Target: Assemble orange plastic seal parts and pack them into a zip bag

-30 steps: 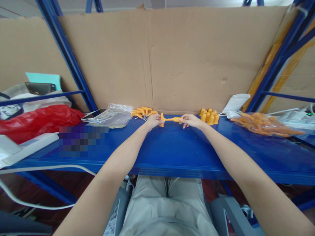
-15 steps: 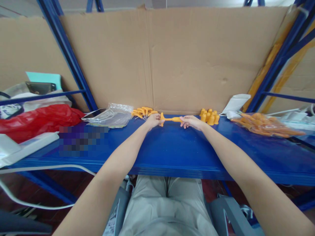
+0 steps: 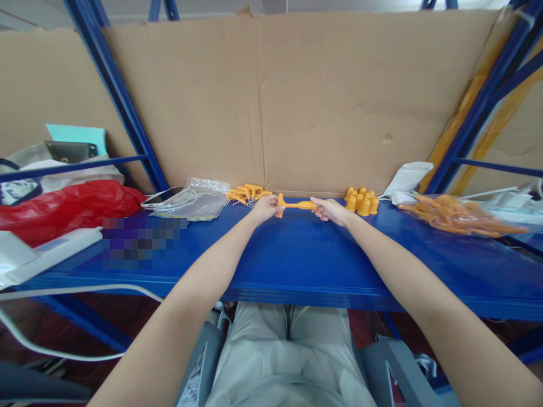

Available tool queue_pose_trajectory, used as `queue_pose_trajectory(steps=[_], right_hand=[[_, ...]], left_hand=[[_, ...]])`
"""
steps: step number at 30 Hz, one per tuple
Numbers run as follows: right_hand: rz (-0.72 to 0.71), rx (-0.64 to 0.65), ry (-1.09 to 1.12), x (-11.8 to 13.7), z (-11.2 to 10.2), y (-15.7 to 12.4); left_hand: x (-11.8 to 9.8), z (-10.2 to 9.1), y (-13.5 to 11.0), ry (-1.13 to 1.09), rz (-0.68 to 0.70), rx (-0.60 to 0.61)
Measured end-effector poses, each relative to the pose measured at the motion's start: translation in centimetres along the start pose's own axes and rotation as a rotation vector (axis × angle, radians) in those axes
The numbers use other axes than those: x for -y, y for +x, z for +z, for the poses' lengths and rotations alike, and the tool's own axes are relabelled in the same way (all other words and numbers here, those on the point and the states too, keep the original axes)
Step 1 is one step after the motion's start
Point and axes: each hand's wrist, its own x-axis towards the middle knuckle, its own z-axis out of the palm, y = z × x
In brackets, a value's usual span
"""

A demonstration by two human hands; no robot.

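Observation:
My left hand is closed on the crossbar end of an orange T-handled threaded rod. Its thread runs to the right and meets an orange bottle-shaped sleeve, in line with it. Pinched around the far end of that sleeve is my right hand. Both pieces are held level, just above the blue shelf top; how deep the thread sits in the sleeve is hidden. Behind my left hand lies a pile of orange T-handled pieces with small metal chains. Several upright orange sleeves stand right of my right hand.
Cardboard forms the back wall. Clear plastic bags lie left of the pile. A bag of orange pieces lies at the right, beside a white packet. Red plastic and a white box are at far left.
My right hand's fingers have shifted their grip on the sleeve, with the thumb now along its top. The joined orange pieces have moved very slightly right; my left hand stays nearly in place.

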Motion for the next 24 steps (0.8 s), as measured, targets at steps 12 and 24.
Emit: queue_pose_trajectory(steps=[12, 24], right_hand=[[0.298, 0.083, 0.138, 1.3, 0.1, -0.7], [0.43, 0.133, 0.107, 1.7, 0.2, -0.9]], left_hand=[[-0.3, 0.4, -0.1, 0.043, 0.083, -0.035], [-0.2, 0.6, 0.2, 0.087, 0.124, -0.036]])
